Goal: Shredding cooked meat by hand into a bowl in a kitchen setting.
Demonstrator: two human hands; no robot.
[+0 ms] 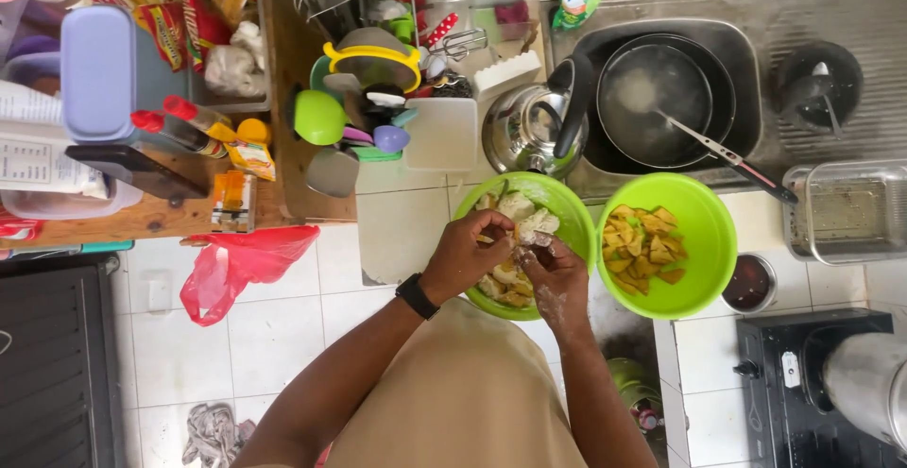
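head view: both hands' fingers (529, 253) pinched shut on floury dough (534, 237) over green bowl (567, 205).

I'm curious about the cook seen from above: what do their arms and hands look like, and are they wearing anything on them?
Both forearms are bare, with no sleeves or gloves in view. The left hand has a black band like a watch at its wrist. The right hand wears nothing, and white floury powder dusts it and its forearm. A tan garment covers the body.
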